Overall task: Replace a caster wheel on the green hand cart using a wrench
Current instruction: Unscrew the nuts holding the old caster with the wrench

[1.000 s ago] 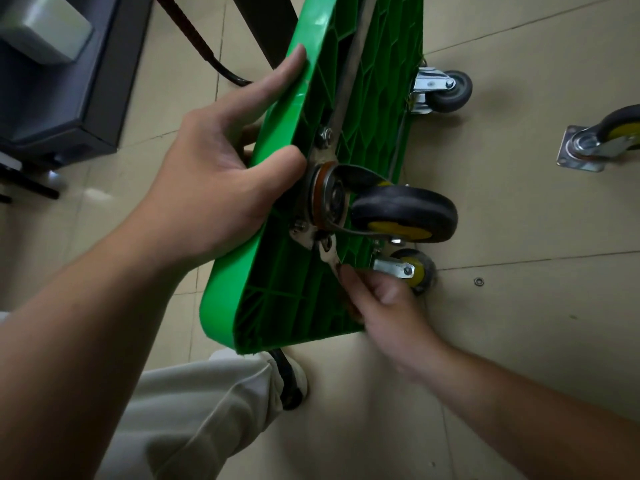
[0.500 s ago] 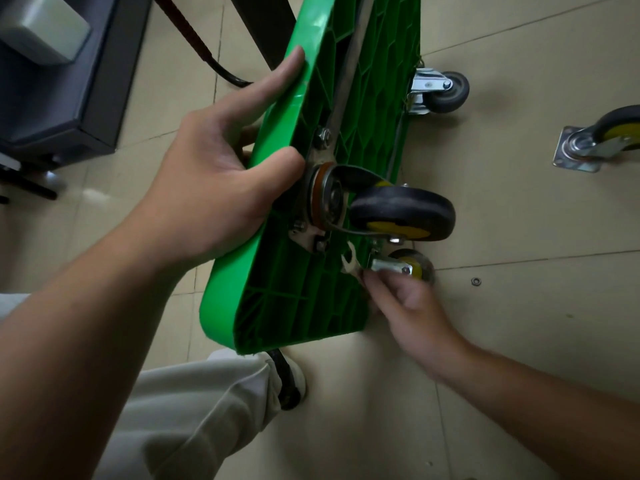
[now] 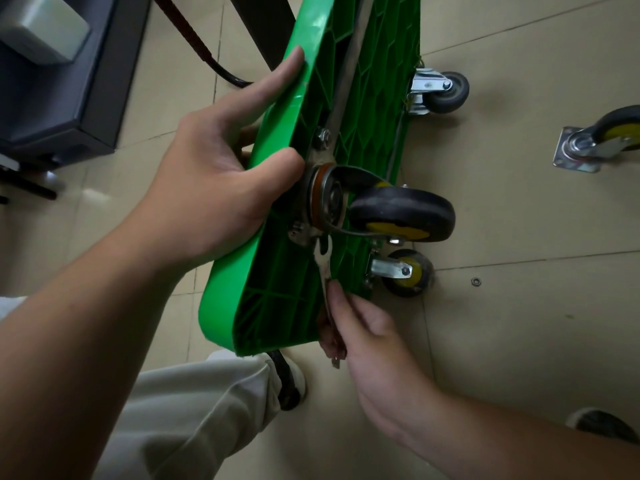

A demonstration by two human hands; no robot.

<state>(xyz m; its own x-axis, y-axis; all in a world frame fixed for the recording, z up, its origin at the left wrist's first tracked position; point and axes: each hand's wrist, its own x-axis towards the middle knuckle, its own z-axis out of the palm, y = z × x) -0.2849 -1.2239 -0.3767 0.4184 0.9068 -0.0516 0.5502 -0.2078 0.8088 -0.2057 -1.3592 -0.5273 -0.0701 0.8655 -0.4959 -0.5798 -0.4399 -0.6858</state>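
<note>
Back from beside the small wheel [image 3: 408,271], the wrench [image 3: 323,268] now sits at the lower plate bolt [image 3: 320,241] of the caster wheel [image 3: 401,216], pinched in my right grip [image 3: 367,341]; my left grip [image 3: 221,188] clasps the green cart [image 3: 277,299] on edge, baring its underside.

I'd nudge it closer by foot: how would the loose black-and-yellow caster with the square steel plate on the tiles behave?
The loose black-and-yellow caster would probably veer or roll rather than slide straight, given its round wheel and the glossy floor tiles. Its metal plate and fork look rigid and fairly heavy for their size.
</note>
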